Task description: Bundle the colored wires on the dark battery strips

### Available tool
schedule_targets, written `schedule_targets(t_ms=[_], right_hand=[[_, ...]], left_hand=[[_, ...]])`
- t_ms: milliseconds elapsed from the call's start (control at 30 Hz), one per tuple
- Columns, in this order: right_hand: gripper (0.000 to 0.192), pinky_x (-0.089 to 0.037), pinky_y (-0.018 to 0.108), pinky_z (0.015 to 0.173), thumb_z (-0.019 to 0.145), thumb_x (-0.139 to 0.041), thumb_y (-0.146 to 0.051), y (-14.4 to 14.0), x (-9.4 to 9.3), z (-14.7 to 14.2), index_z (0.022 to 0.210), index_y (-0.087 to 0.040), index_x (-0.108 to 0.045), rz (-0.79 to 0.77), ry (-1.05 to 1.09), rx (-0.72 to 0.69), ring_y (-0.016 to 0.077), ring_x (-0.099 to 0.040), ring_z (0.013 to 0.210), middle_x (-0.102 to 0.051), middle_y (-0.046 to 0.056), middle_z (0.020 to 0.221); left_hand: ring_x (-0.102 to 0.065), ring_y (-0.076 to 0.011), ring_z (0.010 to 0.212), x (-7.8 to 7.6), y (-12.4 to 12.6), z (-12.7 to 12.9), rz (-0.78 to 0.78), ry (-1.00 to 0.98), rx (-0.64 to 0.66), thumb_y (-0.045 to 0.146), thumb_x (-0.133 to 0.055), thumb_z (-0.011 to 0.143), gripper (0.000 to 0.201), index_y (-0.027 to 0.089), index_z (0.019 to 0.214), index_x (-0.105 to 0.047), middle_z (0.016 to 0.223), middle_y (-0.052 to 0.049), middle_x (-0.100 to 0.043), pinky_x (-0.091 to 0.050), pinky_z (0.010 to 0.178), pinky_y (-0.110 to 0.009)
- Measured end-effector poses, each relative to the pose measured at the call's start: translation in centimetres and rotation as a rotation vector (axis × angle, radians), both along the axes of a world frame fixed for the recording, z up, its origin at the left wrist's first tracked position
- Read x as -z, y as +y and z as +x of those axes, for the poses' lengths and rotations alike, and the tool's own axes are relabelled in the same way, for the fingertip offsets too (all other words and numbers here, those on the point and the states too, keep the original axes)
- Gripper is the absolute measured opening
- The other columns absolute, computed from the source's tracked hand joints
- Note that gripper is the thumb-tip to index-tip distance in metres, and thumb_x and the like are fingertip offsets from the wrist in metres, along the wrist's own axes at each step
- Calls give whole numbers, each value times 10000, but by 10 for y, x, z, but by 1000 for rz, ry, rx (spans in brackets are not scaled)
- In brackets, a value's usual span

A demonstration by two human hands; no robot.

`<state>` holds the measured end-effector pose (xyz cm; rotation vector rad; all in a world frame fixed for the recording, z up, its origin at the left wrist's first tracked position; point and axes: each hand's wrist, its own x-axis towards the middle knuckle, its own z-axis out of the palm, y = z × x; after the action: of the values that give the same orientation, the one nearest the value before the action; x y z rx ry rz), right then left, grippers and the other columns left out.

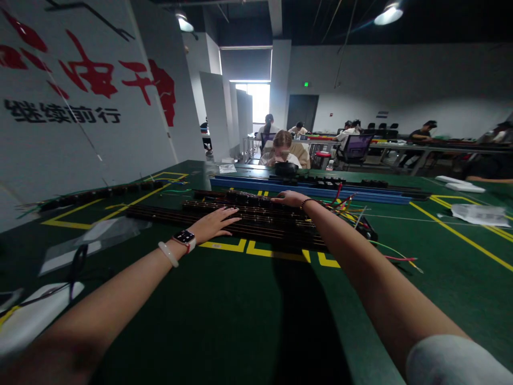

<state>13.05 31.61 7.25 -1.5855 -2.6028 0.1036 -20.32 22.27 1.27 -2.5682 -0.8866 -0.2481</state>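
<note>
**Reaching across dark rails on the green table**

Stretching both arms forward, the person lays the left hand point(214, 223) flat on the near edge of a bundle of long dark rails point(248, 216), fingers spread and palm down, as if to steady the stack rather than lift it. The right hand point(292, 198) rests farther back on the top of the same rails, fingers curled lightly over small black blocks mounted along them; neither grip closes around anything, though the far hand is small in the view and its fingertips are hard to read. The rails lie lengthwise across the middle of the table point(224, 321), over yellow floor-style markings, which likely fix their place. Coloured wires point(344, 206) trail from the rails' right end. A blue rail point(320, 191) lies just behind, and clear plastic sheets point(96, 238) sit to the left. A seated person point(284, 149) works beyond the table.
</note>
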Motion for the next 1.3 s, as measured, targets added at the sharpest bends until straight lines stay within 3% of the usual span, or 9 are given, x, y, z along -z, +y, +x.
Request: schedule_targets(t_ms=[167, 300, 500, 800, 1033, 1167, 1233, 1300], right_hand=[[517, -454, 275, 773, 815, -501, -659, 17, 14, -28, 1064, -245, -686, -11, 46, -79, 230, -635, 877, -699, 65, 981], [451, -451, 255, 750, 816, -568, -585, 18, 19, -28, 1064, -222, -670, 46, 93, -71, 213, -625, 889, -686, 76, 1015], [350, -435, 224, 685, 795, -639, -481, 17, 15, -23, 997, -199, -684, 90, 92, -61, 179, -620, 845, -691, 51, 979], [259, -426, 256, 673, 758, -696, -391, 18, 1, -45, 904, -178, -704, 113, 69, -81, 189, -614, 763, -699, 53, 855], [366, -442, 331, 809, 831, -617, -423, 21, -9, -89, 1083, -158, -639, 189, 181, -66, 263, -592, 970, -658, 123, 1061], [451, -424, 329, 914, 836, -624, -431, 27, -6, -118, 1194, -161, -576, 146, 248, -149, 246, -554, 1082, -610, 119, 1191], [478, -395, 315, 971, 917, -486, -461, 29, -9, -121, 1282, -153, -508, 126, 285, -190, 218, -511, 1159, -547, 123, 1291], [545, -376, 320, 1003, 987, -221, -482, 28, -16, -115, 1368, -144, -414, 46, 385, -243, 196, -467, 1218, -469, 122, 1375]], left_hand=[[-218, -211, 1398, -3, 2, 4, -52, 26, 6, 449, -440, 905, 581, 275, 1434, -274, 1528, -67, -219, -220, 1133, -399], [-208, -211, 1401, 1, 3, 5, -63, 35, -2, 431, -443, 909, 578, 276, 1437, -265, 1529, -69, -214, -199, 1139, -403], [-209, -212, 1401, 4, 2, 4, -75, -5, 10, 429, -438, 913, 592, 278, 1447, -234, 1531, -62, -212, -189, 1140, -402], [-238, -209, 1391, 5, 3, 4, -111, -19, -6, 431, -450, 908, 586, 287, 1441, -255, 1525, -48, -234, -227, 1129, -382], [-264, -203, 1381, 6, 6, 4, -146, -28, -6, 453, -448, 902, 586, 278, 1435, -277, 1512, -39, -271, -216, 1134, -356], [-280, -202, 1374, 7, 6, 6, -131, -10, -15, 457, -447, 901, 596, 269, 1438, -269, 1508, -51, -280, -222, 1131, -357], [-284, -204, 1372, 7, 5, 7, -120, 3, -10, 455, -452, 898, 599, 252, 1435, -279, 1502, -62, -292, -226, 1129, -353], [-283, -204, 1372, 6, 4, 7, -113, 6, -3, 453, -455, 897, 603, 248, 1436, -277, 1502, -64, -293, -226, 1129, -351]])
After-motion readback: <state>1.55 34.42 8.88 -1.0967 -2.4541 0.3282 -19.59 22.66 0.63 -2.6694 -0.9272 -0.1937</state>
